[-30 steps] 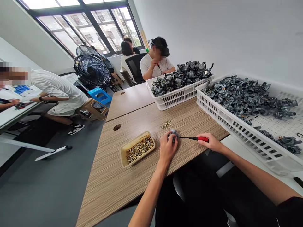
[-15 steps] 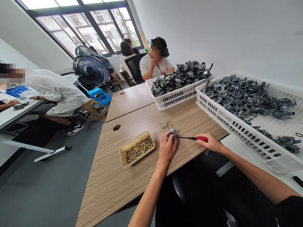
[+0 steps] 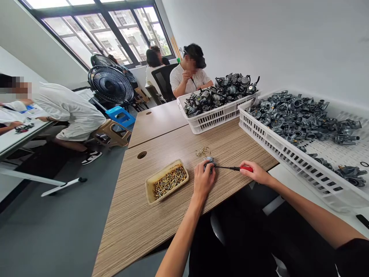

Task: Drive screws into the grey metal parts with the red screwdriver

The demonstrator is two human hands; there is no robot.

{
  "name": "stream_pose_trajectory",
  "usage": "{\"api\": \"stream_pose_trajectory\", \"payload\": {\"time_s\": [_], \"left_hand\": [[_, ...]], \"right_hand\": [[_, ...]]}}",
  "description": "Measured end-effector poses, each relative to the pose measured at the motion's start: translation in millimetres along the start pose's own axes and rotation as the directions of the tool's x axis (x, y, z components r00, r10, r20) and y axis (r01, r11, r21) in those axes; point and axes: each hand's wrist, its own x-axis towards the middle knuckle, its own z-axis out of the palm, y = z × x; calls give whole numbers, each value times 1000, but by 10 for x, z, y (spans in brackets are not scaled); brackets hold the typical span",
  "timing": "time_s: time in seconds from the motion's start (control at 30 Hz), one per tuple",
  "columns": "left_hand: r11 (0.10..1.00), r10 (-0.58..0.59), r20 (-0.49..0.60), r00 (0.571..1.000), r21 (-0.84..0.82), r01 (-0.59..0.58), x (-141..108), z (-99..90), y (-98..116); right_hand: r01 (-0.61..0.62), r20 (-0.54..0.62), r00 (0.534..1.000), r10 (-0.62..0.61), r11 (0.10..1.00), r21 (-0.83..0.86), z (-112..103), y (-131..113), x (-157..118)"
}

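Note:
My left hand (image 3: pixel 204 176) is wrapped over a grey metal carburetor body (image 3: pixel 210 160) and holds it against the wooden table (image 3: pixel 129 215). The fingers cover most of the part. My right hand (image 3: pixel 255 172) grips the red handle of a screwdriver (image 3: pixel 227 167). Its dark shaft lies nearly level and its tip meets the right side of the carburetor body; the exact contact point is too small to make out. Just beyond the part lies a small pile of brass pieces (image 3: pixel 203 151). Left of my left hand stands a beige tray (image 3: pixel 148 192) full of small brass and grey pieces.
Two white plastic crates, one (image 3: pixel 198 128) at the table's far edge and a larger one (image 3: pixel 276 148) on the right, hold many carburetor parts. A co-worker (image 3: pixel 180 79) sits behind the nearer crate. Another person (image 3: pixel 69 105) leans over a table at left, near a black fan (image 3: pixel 111 84).
Both my hands, the screwdriver and the carburetor body stay in nearly the same place. At the left, the leaning person's head and upper body have shifted slightly.

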Motion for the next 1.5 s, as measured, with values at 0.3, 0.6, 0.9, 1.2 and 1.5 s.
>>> {"api": "stream_pose_trajectory", "payload": {"time_s": [0.3,0.6,0.9,1.2,1.5], "left_hand": [[999,-25,14,1000,-25,25,-14,9,-15],[998,-46,34,998,-42,48,-30,27,-33],[998,-39,15,999,-46,39,-26,31,-31],[995,-70,22,997,-68,72,-20,21,-20],[992,-94,14,995,-80,95,-17,19,-5]], "right_hand": [[-4,6,1000,4,1000,0,-4,-27,-7],[1,-2,1000,-1,1000,-11,-3,-41,-1],[-1,-1,1000,1,1000,-8,1,-69,-15],[-5,-3,1000,5,1000,-26,6,-40,-9],[-6,-15,1000,6,999,-38,7,-68,-15]]}}
